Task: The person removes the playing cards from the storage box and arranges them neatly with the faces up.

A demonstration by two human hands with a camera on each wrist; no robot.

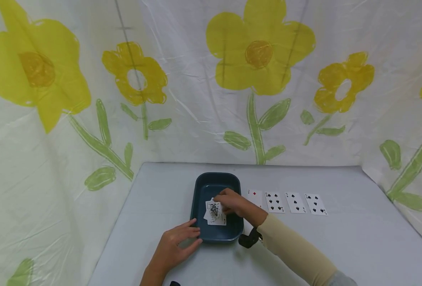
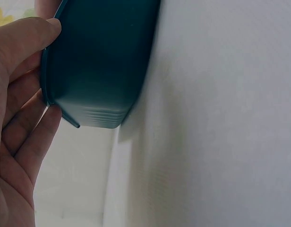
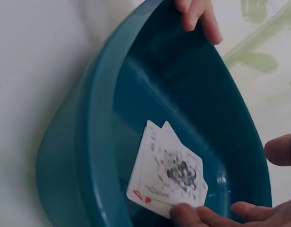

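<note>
A dark teal tray point(image 1: 216, 239) has a few overlapping playing cards point(image 1: 215, 214) inside, the top one a joker with a black-and-white figure. My right hand point(image 1: 234, 201) reaches over the tray's right wall, and its fingertips are right at the edge of these cards. In the right wrist view, its thumb point(image 3: 281, 149) stands well apart from the fingers. Spread at the tray's near left corner, my left hand point(image 1: 175, 242) touches the rim with fingers and thumb. Some of its fingertips point(image 3: 209, 26) reach over the rim in the right wrist view.
To the tray's right, several face-up cards lie in a row: a diamond card point(image 1: 254, 195), partly covered by the right hand, then spade cards point(image 1: 274, 202). A white table point(image 1: 357, 242) carries everything. Behind it hangs a white curtain point(image 1: 189, 119) with yellow flowers.
</note>
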